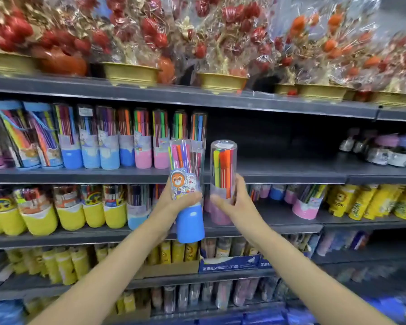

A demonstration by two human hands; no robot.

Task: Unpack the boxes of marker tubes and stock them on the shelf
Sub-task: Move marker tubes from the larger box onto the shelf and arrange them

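Retail shop aisle, stationery section with seasonal decor above.

Dark metal tiered shelves (279, 177) run the full width, stocked in rows of identical goods: clear marker tubes (108, 139) with blue and pink bases on the middle shelf, yellow-based tubes (70, 207) one tier below, yellow packs (366, 202) at right. Top shelf carries cellophane-wrapped red and orange ornamental trees (220, 43) in gold pots. An opened blue carton (230, 263) sits on a lower tier among more stock. Part of the middle shelf is bare.
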